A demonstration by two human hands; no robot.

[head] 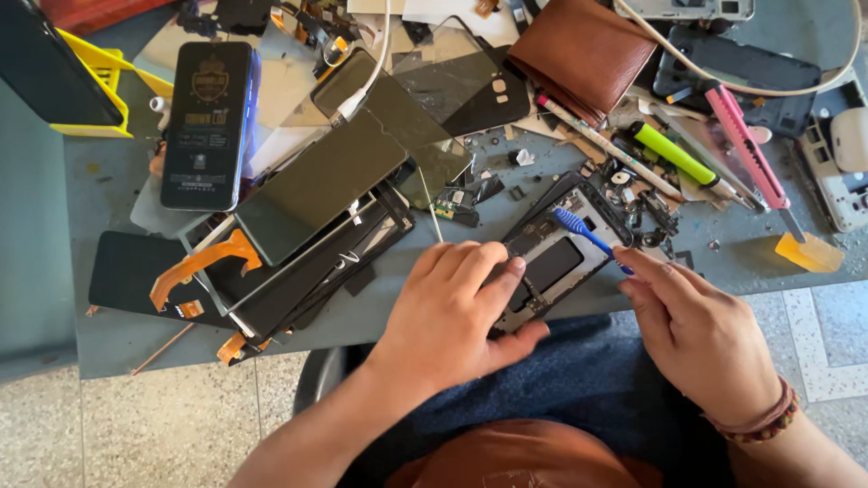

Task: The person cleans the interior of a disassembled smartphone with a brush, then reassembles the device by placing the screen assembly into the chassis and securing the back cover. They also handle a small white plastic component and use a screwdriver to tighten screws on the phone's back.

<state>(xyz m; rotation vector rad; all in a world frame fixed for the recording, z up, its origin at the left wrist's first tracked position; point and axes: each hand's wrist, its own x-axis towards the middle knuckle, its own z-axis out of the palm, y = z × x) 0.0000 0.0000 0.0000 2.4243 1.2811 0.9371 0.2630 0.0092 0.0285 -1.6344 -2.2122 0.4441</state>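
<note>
Nearest, at the table's front edge (362,327), just over the lap: left hand (448,316) curled around an opened phone frame (553,262), fingers pressed on its top face, thumb tucked under the near end, frame tilted and half overhanging the edge. Right hand (696,334) pinched shut on a blue brush (583,230), bristles touching the frame's upper corner. Probably light, stiff and thin, likely fragile around the exposed inner parts; safest hold looks to be along the long side rails, away from the dark central recess. Little open room: just left, a stack of dark screen panels (316,244) with orange flex ribbons (203,262); to the right, loose small parts (646,217). Farther off, a green marker (674,154), a pink knife (750,149), a brown wallet (583,54), a black phone box (208,122), a yellow tray (95,63).
</note>
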